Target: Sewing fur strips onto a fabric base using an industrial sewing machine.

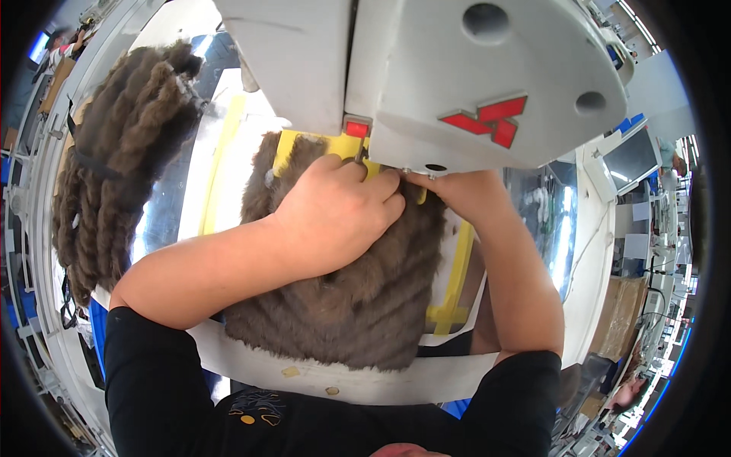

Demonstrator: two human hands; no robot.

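A brown-grey striped fur piece (354, 305) lies under the grey-white head of a sewing machine (426, 84). My left hand (343, 209) rests on the fur with curled fingers, closed on it just in front of the presser foot (359, 148); its fingertips are hidden. From the right, my right hand (464, 190) reaches in below the machine head. Its thumb stretches left along the fur's upper edge, close to the left fingers, while the other fingers are mostly out of sight. Both hands appear to grip the fur there.
A thick pile of brown fur strips (114, 160), bound with a dark band, stands at the left. Yellow tape (459, 266) marks the work surface on either side. The white table edge (335, 373) curves in front of me. A cardboard box (618, 316) is at the right.
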